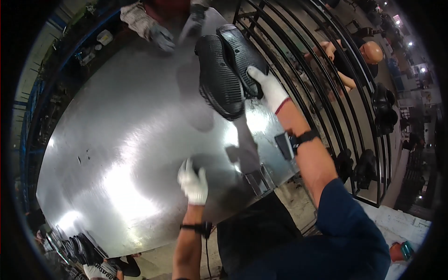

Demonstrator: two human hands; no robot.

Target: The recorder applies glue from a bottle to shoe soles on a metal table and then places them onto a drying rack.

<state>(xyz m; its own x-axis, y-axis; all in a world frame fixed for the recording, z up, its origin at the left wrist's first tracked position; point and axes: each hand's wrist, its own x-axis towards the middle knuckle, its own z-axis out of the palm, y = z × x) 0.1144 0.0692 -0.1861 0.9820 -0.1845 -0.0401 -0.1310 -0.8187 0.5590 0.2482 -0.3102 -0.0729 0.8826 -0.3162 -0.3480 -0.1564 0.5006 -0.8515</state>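
Thumb on top, the gloved right hand (pixel 264 84) grips paired black shoes (pixel 220 74) at upper centre; the left hand (pixel 192 184), loosely curled and empty, hovers over a metal table (pixel 93 135) at lower centre.

Glaring white off the metal tabletop (pixel 116 116), softly shadowed beside the black shoes (pixel 217 74), dim around far-right lamps (pixel 423 70), warping toward blackened edges!

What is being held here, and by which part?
The right hand grips the rightmost black shoe sole by its near right edge; the left hand looks empty.
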